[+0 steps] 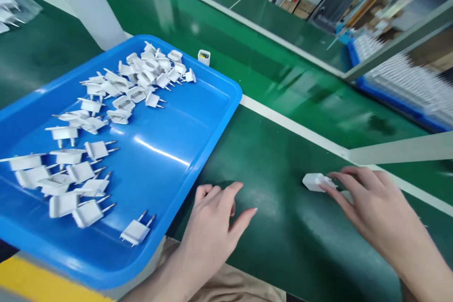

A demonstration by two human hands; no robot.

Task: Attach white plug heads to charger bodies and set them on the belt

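At the right, my right hand [375,207] pinches the near end of a small white charger plug [313,182] between thumb and fingertips, low over the green tabletop. My left hand [215,222] hovers at the right edge of the blue tray [212,151]; its thumb and index finger are spread apart, the other fingers curl loosely, and nothing shows between them. Many white two-pin plug pieces [88,212] lie in the tray, heaped at its far end and down its left side. One lone plug piece [135,231] rests in the tray's near corner.
A white charger shell [204,57] with something yellow inside stands behind the tray. A pale post [85,4] rises at the back left, near a clear plastic bag [17,7] of white pieces. Beyond the green divider sits another blue tray [399,99] full of white parts.
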